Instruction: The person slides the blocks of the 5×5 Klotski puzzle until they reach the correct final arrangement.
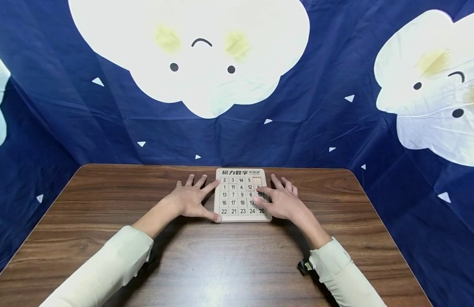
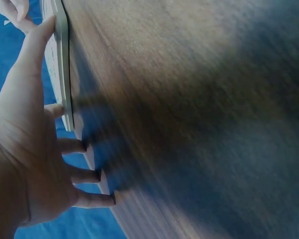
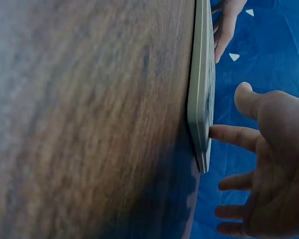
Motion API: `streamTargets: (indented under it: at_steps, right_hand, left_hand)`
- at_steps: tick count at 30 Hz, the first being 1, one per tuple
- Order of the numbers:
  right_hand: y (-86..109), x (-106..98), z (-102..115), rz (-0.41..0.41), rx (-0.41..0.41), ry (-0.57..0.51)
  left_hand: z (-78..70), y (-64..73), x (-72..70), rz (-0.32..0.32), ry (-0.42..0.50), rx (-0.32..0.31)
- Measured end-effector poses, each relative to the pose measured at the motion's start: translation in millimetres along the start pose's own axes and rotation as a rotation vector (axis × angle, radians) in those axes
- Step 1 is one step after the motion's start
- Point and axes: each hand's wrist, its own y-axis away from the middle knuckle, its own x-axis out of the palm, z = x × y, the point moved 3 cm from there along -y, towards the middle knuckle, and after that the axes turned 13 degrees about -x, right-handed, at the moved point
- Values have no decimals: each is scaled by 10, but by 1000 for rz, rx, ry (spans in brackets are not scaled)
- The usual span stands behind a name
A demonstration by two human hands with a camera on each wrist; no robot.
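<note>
A pale number sliding puzzle (image 1: pixel 240 219) lies flat near the table's far edge, its tiles in rows under a printed title. The gap (image 1: pixel 257 180) among the tiles is at the top right corner. With fingers spread wide, my left hand (image 1: pixel 188 201) touches the puzzle's left side with thumb and index finger; the left wrist view shows the thumb on the frame's edge (image 2: pixel 64 59). Over the right column hovers my right hand (image 1: pixel 283 203), its index fingertip touching the tile below the gap and partly hiding its number. That thumb is raised off the puzzle in the right wrist view.
The brown wood-grain table (image 1: pixel 206 260) has rounded far corners. Behind it and at both sides hangs a dark blue cloth (image 1: pixel 106 136) with white clouds and small triangles. A black device (image 1: pixel 305 267) sits at the right wrist, by the rolled sleeve.
</note>
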Motion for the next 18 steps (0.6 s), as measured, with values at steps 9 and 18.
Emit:
streamTargets:
  at_steps: [9,18]
  right_hand:
    - [-45,3,12,-64,-7,-34]
    - [-268,52,39,-37,-27,-80]
  left_hand:
    - [-32,-14,-38,13,24,-16]
    - [-35,-18,-39,36,14,-30]
